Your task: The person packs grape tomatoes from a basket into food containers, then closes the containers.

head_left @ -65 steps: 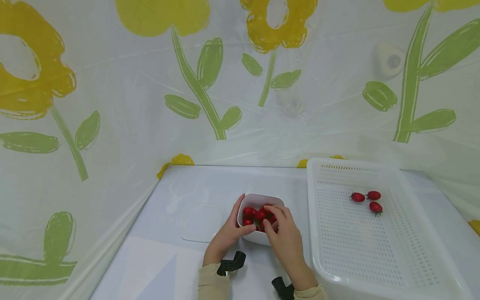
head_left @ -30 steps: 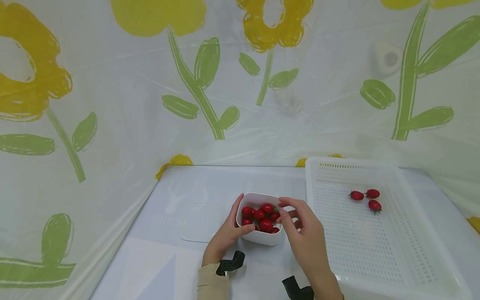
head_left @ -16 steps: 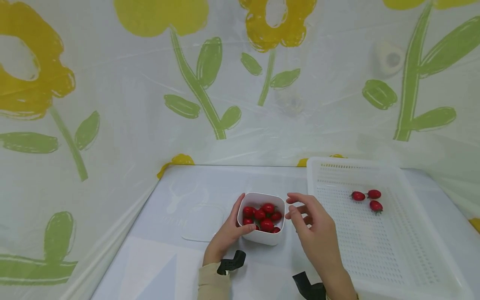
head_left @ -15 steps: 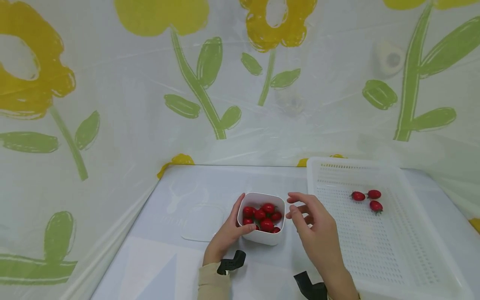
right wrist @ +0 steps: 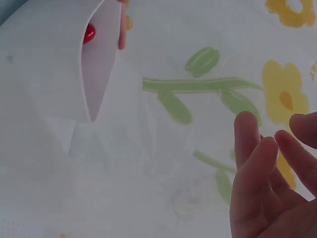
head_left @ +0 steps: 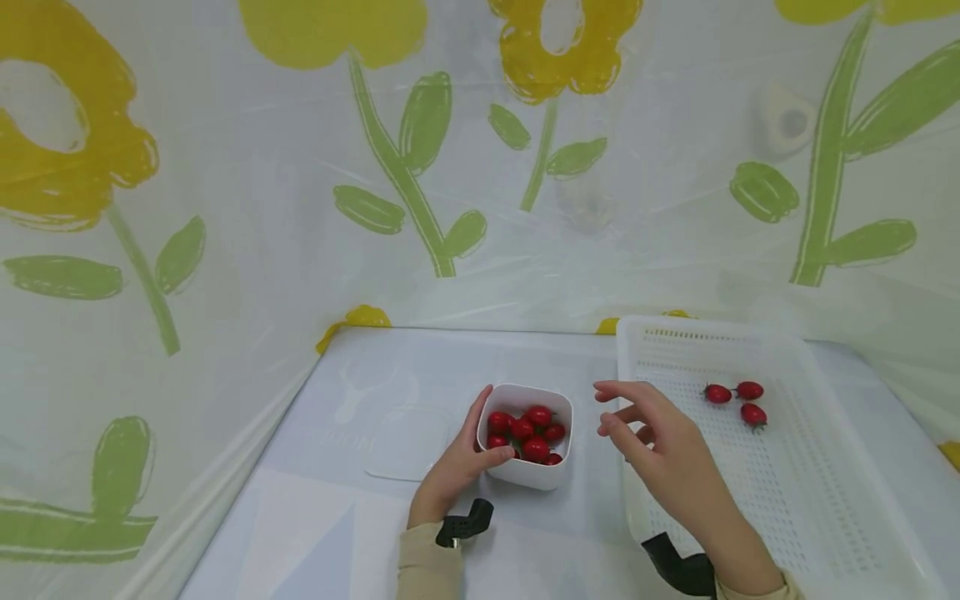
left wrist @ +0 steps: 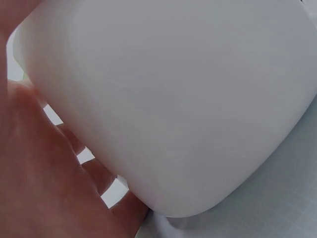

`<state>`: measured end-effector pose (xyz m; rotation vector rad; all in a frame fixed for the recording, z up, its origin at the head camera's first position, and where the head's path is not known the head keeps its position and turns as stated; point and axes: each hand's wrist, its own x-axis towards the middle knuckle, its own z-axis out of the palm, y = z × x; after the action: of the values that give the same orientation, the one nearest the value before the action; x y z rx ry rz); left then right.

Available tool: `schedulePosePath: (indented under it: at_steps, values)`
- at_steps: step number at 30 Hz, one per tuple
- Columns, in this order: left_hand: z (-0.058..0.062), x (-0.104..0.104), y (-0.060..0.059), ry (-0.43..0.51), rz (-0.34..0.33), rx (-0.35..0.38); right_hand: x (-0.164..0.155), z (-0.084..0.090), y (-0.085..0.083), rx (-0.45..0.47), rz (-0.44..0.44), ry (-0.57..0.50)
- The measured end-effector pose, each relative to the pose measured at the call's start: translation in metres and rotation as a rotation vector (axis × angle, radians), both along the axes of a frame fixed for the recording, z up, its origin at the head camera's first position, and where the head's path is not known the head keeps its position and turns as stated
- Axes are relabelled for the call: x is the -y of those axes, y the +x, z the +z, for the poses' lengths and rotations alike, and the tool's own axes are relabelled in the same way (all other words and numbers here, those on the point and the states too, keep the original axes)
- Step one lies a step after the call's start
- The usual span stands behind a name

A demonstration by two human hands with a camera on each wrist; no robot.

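Observation:
My left hand [head_left: 452, 475] grips a small white square box [head_left: 527, 476] by its left side, thumb over the near rim and fingers along the outer wall. Several red cherry tomatoes [head_left: 536, 450] lie inside it. In the left wrist view the white wall of the box fills most of the picture, with the palm beside it. To the right of the box, my right hand [head_left: 672, 460] hangs over the basket's left edge, fingers loosely bent and holding nothing. The right wrist view shows those fingers [right wrist: 250, 171] bare, apart from the box.
A large white perforated basket [head_left: 795, 500] stands at the right. Three cherry tomatoes [head_left: 717, 394] lie towards its back. A faint, see-through square lid [head_left: 401, 446] lies left of the box. Behind the table hangs a flowered curtain [head_left: 288, 208].
My right hand has come out of the box and moved right, away from it to the basket's edge. My left hand keeps its grip on the box, which stays in place.

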<state>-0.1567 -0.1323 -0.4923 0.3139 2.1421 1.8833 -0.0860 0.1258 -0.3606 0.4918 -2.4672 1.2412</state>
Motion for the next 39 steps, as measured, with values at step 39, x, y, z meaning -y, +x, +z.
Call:
schedulePosePath:
  at_steps: [39]
  values:
    - [0.033, -0.002, 0.014, 0.012, -0.045, 0.015, -0.178, -0.055, -0.071, 0.570, -0.031, 0.174]
